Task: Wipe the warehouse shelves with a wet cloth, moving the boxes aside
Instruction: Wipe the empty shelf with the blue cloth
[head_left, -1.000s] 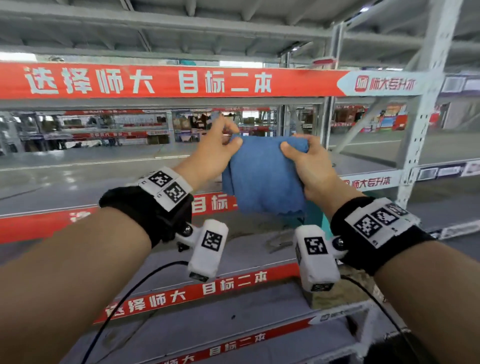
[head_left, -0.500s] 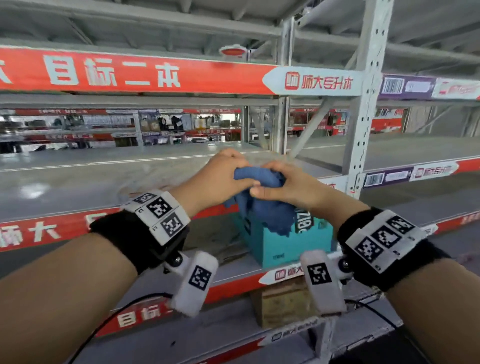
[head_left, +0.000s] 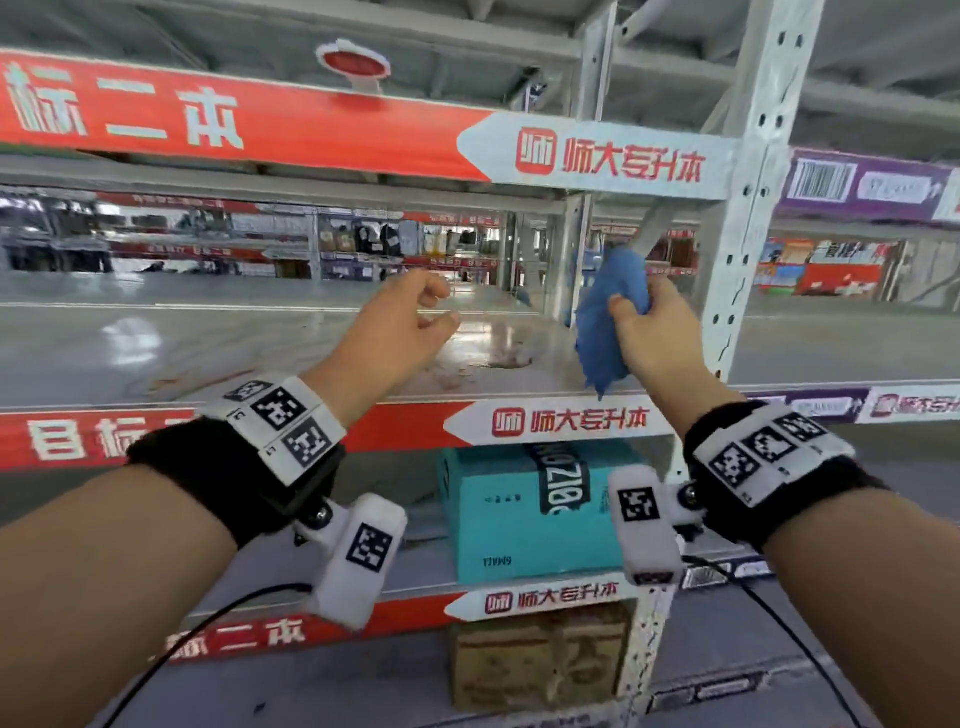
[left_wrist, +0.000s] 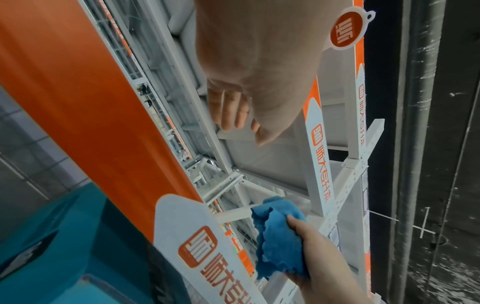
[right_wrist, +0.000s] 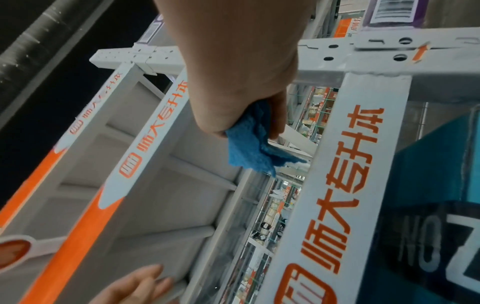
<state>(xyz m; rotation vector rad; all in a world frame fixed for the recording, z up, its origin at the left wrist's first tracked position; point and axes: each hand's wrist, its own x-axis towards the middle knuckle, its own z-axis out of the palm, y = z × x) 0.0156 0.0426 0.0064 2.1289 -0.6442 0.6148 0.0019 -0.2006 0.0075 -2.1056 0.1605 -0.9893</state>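
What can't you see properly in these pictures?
- Teal box: head view, the shelf beam and right wrist camera cover parts; its small print is too blurred to read.
- Brown box: head view, blurred, top hidden by the beam.
- Blue cloth: wetness can't be told; the right hand covers part.
- Far shelves: too small.

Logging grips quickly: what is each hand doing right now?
Left hand: open, fingers loosely curled, holding nothing.
Right hand: grips the bunched blue cloth.
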